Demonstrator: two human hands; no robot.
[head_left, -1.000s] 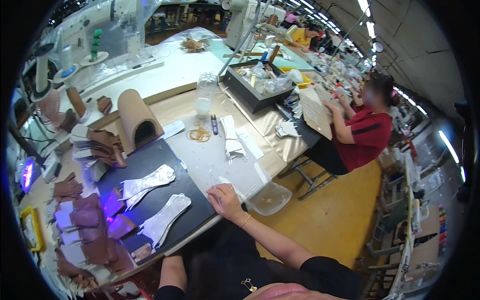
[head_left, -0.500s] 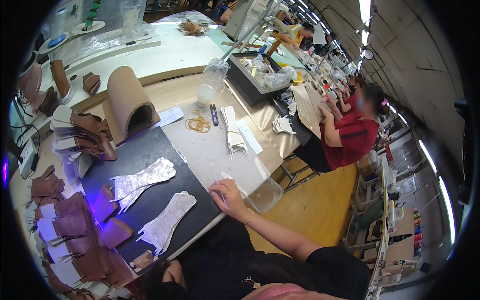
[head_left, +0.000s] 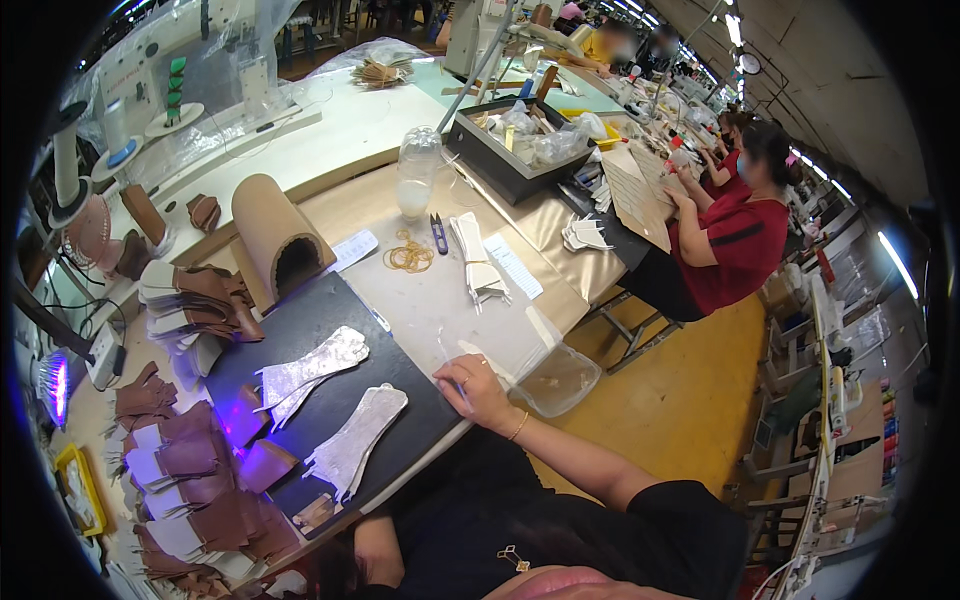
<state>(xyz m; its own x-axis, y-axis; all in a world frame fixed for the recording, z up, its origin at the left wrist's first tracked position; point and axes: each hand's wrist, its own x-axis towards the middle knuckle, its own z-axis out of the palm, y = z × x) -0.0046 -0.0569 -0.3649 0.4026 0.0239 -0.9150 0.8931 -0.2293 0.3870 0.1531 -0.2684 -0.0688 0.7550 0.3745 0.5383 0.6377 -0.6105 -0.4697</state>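
Observation:
My right hand rests at the table's front edge, fingers pinched round a thin, pale, pen-like stick. Skin of my left arm shows below the table edge; its fingers are hidden. On the black mat lie two whitish, silvery, flared pieces, an upper one and a lower one, each with narrow strips at one end. Beyond my right hand, a banded bundle of white pieces lies on the grey sheet beside thread snips and yellow rubber bands.
Stacked brown and white pieces crowd the left, near a glowing purple lamp. A curved brown form, a plastic bottle and a black tray stand farther back. A person in red works at right.
The whole view has shifted, so the table sits farther right and the lamp and a yellow tray show at left. My right hand stays at the table edge with the stick.

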